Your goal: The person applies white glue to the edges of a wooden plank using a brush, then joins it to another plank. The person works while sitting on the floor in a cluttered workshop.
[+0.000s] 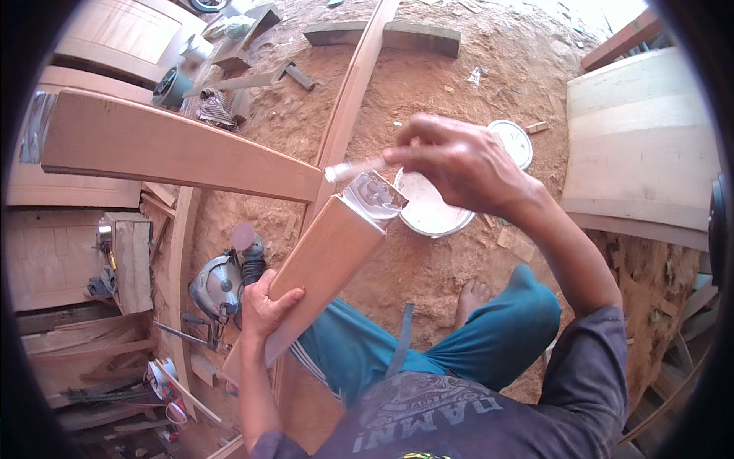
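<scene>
Sawdust (428,92) covers the ground of a workshop, with wood panels (642,130) on the right and planks (92,363) piled at the lower left. A circular saw (216,284) lies near the left hand (269,306), and a hammer (297,76) lies farther off.

At the middle, a thick beam (325,249) slants from beside the left forearm up toward the right hand (462,161). Its broad face is smooth, orange-brown and plain, with square edges. Its upper end is smeared with a white paste (372,196), uneven and wet-looking, greyish brown in patches, with white lining the edge nearest the face.

Gripping the beam low on its left edge, the left hand lays its thumb over the broad face; its other fingers are mostly hidden. The right hand, blurred, pinches a pale stick (363,165) whose white tip is just beyond the coated end, close to a crossbeam (183,149); whether they touch I cannot tell. Below the right hand stands a round tub (440,232) of pale pinkish-white stuff, with a white lid (511,144) just beyond.
</scene>
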`<state>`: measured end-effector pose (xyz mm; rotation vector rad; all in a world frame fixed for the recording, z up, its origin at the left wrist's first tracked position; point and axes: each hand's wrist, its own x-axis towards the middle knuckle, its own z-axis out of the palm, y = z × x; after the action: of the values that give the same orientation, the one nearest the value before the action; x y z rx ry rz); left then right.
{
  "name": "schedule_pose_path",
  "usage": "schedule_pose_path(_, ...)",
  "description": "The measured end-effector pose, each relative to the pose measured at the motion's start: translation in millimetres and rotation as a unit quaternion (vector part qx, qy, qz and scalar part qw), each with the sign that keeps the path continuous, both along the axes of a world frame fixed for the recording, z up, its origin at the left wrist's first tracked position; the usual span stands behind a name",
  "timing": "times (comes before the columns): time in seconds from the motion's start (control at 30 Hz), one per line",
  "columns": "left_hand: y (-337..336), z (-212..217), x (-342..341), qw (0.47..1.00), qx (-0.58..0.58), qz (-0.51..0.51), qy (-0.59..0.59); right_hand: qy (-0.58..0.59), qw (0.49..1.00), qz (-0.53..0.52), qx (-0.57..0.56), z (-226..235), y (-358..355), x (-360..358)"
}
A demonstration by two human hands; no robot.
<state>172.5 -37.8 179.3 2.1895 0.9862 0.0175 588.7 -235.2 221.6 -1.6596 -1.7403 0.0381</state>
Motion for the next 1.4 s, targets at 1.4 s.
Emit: schedule_pose_path(1.4, -141, -6, 2, 0.965, 0.24, -0.102, 0.031, -0.092, 0.983, 0.015, -0.159, 35, -84, -8)
